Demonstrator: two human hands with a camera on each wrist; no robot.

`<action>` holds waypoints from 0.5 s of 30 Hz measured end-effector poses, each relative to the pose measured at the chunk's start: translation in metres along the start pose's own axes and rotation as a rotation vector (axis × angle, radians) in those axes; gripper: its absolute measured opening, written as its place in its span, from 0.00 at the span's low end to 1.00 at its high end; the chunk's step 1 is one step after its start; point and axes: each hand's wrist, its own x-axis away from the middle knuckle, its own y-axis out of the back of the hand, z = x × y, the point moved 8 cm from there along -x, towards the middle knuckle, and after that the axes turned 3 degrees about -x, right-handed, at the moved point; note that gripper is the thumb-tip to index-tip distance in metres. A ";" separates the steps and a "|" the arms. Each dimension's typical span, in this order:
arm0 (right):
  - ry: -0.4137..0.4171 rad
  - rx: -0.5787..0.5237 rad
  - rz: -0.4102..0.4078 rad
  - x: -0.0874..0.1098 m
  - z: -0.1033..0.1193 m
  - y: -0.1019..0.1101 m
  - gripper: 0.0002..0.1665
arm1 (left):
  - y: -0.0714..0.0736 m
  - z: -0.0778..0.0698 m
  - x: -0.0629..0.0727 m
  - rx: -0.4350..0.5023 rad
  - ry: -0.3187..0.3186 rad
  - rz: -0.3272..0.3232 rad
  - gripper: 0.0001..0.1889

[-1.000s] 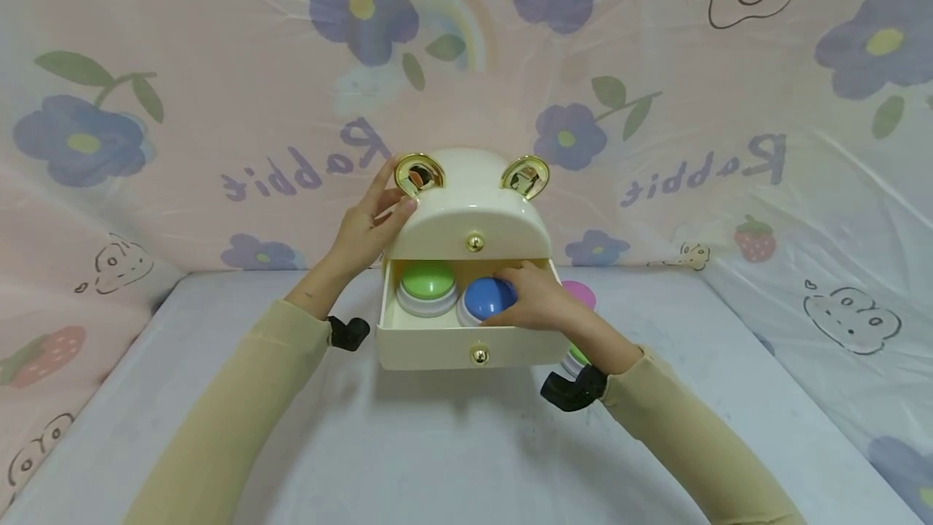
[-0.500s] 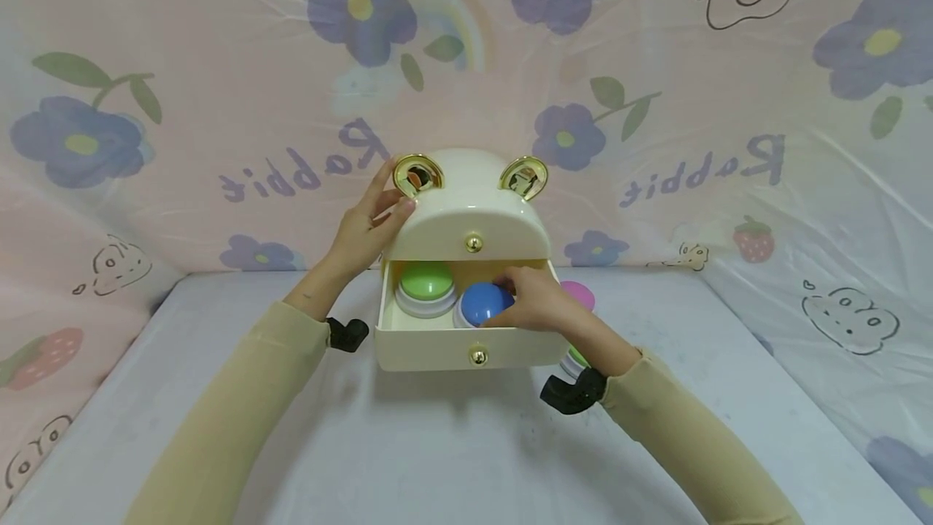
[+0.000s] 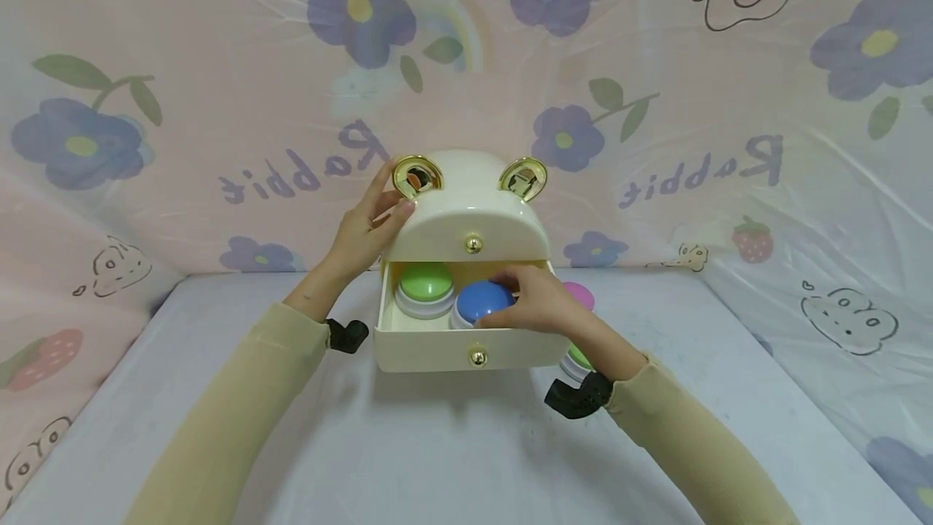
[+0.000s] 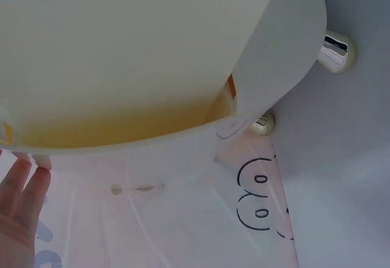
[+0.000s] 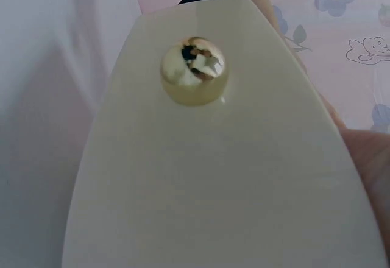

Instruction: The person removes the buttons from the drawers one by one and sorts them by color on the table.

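In the head view, a cream drawer box [image 3: 470, 221] with gold ears stands on the table, its lower drawer [image 3: 437, 351] pulled out. The person's left hand [image 3: 364, 233] touches the box's upper left side by the ear; its fingers [image 4: 31, 195] lie fairly straight against the box in the left wrist view. The right hand [image 3: 539, 300] reaches into the drawer and grips a round push button with a blue dome [image 3: 483, 302] and white base, thumb in front and fingers behind. A green-domed button [image 3: 426, 282] sits at the drawer's left.
Right of the box, partly hidden by the right arm, are a pink-domed button [image 3: 579, 295] and another green-domed button [image 3: 579, 359]. The upper drawer, with a gold knob [image 3: 473, 244], is closed. A printed cloth [image 3: 466, 104] hangs behind the white table [image 3: 408, 452].
The right hand's fingers have shifted the blue-domed button slightly left inside the drawer. The left hand keeps its place on the box.
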 end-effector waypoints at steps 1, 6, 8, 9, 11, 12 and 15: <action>0.001 -0.009 -0.004 0.000 0.000 0.000 0.37 | 0.000 0.000 0.000 -0.002 0.002 -0.001 0.35; 0.018 -0.075 -0.030 0.001 0.000 0.003 0.37 | 0.000 0.000 0.000 -0.006 0.007 -0.001 0.35; 0.030 -0.102 -0.041 0.002 0.001 0.005 0.37 | 0.000 0.000 0.000 -0.007 0.004 0.000 0.35; 0.033 -0.111 -0.049 0.002 0.001 0.006 0.37 | 0.000 0.000 0.000 -0.008 0.004 -0.001 0.35; 0.046 -0.123 -0.062 0.002 0.001 0.007 0.36 | 0.000 0.000 0.000 -0.012 0.003 -0.001 0.35; 0.053 -0.132 -0.067 0.002 0.002 0.007 0.36 | 0.000 0.000 0.000 -0.014 0.002 0.000 0.35; 0.062 -0.170 -0.079 0.003 0.002 0.009 0.35 | 0.000 0.000 0.000 -0.017 0.001 0.002 0.35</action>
